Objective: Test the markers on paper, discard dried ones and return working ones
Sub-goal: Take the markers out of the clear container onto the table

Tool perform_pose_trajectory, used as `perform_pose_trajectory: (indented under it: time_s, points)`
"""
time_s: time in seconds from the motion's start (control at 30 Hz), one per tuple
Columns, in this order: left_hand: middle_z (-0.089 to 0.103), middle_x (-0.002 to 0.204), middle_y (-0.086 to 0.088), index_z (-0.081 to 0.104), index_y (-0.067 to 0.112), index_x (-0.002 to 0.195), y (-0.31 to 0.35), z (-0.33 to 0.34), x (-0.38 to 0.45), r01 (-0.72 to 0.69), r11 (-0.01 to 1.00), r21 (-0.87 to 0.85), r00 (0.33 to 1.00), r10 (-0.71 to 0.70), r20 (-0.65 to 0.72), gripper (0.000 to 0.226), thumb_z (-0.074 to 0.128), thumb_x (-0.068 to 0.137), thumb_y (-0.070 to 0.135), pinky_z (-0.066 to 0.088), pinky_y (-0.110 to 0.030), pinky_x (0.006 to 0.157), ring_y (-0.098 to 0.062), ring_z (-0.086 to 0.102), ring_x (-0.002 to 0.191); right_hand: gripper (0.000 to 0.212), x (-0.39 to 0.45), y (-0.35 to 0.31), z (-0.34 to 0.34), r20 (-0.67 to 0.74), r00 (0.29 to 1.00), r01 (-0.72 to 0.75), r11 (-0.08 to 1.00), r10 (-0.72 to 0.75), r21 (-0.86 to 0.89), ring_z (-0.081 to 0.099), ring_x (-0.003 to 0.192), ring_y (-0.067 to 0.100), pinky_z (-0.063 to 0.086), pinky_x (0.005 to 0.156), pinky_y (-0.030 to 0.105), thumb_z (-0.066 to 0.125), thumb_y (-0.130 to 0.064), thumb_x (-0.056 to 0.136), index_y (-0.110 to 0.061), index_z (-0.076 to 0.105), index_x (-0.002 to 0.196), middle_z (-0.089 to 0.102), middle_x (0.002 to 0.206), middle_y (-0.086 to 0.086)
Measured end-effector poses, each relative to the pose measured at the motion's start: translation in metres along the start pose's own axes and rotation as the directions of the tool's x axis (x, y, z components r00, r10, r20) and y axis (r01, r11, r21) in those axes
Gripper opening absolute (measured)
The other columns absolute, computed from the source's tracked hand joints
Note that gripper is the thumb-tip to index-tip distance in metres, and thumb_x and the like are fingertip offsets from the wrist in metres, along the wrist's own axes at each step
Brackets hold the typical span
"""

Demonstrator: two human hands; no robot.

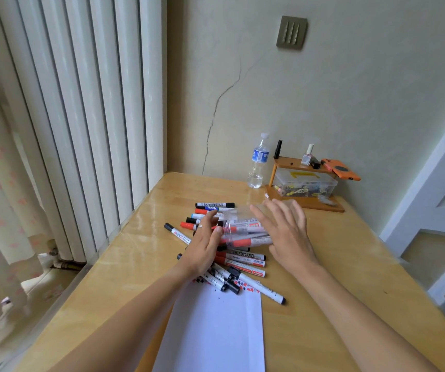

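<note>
A wooden worktop point(337, 264) fills the lower view, set into a corner between a white radiator point(81, 130) on the left and a cracked wall point(350, 103) behind. A white paper point(216, 331) is laid at the near edge, with small red and black ink marks seen along its far end.

Beyond the paper a heap of markers point(243, 260) is spread on the worktop, with black, red and blue caps mixed; several are crossed over the paper's far edge. A clear jar point(245, 226) is held on its side above the heap, its mouth turned to the left, and red-capped markers are seen lying inside it.

The jar is bracketed by both hands. The left hand point(202, 248) is placed at the mouth, fingers extended and only slightly bent, touching the rim; a ring is worn on one finger. The right hand point(285, 232) is laid flat against the closed end, fingers straight and spread, pressing rather than gripping.

At the far right a small wooden shelf point(304, 202) is stood against the wall. A clear box point(304, 183) of small coloured items is kept under its upper tier; a polish bottle point(308, 154) and an orange phone point(341, 169) are rested on top. A water bottle point(258, 162), holding little water, is stood just left of the shelf.
</note>
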State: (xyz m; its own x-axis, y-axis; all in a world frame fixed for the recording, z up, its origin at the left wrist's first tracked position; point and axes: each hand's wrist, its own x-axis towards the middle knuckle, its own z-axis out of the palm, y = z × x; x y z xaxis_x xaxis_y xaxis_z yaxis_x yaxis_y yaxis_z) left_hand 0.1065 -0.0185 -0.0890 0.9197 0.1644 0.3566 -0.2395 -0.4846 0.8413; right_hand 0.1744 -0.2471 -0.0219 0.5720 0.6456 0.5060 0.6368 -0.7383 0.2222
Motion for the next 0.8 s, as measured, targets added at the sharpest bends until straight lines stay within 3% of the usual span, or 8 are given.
perform_pose_trajectory:
  time_s: [0.13,0.3,0.43,0.57,0.8]
  points:
    - [0.031,0.162,0.007,0.015,0.033,0.159,0.003,0.000,-0.002,0.004,1.000,0.031,1.000,-0.004,0.016,0.072,0.025,0.099,0.071,0.027,-0.040,0.123,-0.006,0.028,0.149,0.120,-0.006,0.002,0.003,0.008,1.000,-0.024,1.000,0.024,0.019,0.032,0.150,0.029,0.009,0.127,0.056,0.078,0.008,0.057,-0.029,0.031,0.161,0.039,0.155,0.004]
    - [0.026,0.161,0.010,0.018,0.033,0.158,0.002,0.001,0.000,-0.052,0.991,0.123,0.998,0.048,0.037,0.059,0.037,0.106,0.054,0.021,-0.030,0.120,-0.002,0.021,0.148,0.119,-0.007,0.005,0.001,-0.021,0.999,-0.039,0.999,0.039,-0.005,0.034,0.150,0.030,0.007,0.127,0.055,0.077,0.012,0.058,-0.028,0.033,0.161,0.041,0.154,0.007]
    - [0.031,0.154,0.012,0.029,0.032,0.155,-0.003,0.002,0.002,-0.106,0.972,0.208,0.994,0.099,0.041,0.056,0.041,0.104,0.053,0.029,-0.033,0.116,-0.006,0.031,0.141,0.119,-0.009,0.011,-0.001,-0.039,0.995,-0.089,0.995,0.091,0.045,0.035,0.148,0.029,0.006,0.127,0.053,0.078,0.004,0.059,-0.029,0.029,0.162,0.041,0.154,0.006]
    - [0.040,0.145,0.010,0.036,0.036,0.150,-0.009,0.005,0.006,-0.124,0.921,0.368,0.992,0.110,0.058,0.055,0.049,0.099,0.051,0.032,-0.042,0.114,-0.015,0.039,0.132,0.118,-0.010,0.021,-0.007,-0.062,0.994,-0.093,0.996,0.093,-0.005,0.036,0.148,0.031,0.008,0.126,0.056,0.076,0.008,0.058,-0.026,0.032,0.162,0.042,0.153,0.008]
    - [0.052,0.132,0.005,0.045,0.028,0.144,-0.011,0.009,0.009,-0.111,0.852,0.512,0.994,0.103,0.043,0.039,0.039,0.106,0.029,0.025,-0.038,0.107,-0.020,0.042,0.125,0.116,-0.017,0.044,-0.018,-0.124,0.988,-0.103,0.988,0.089,-0.116,0.040,0.145,0.036,0.013,0.124,0.062,0.071,0.018,0.057,-0.023,0.038,0.160,0.044,0.150,0.013]
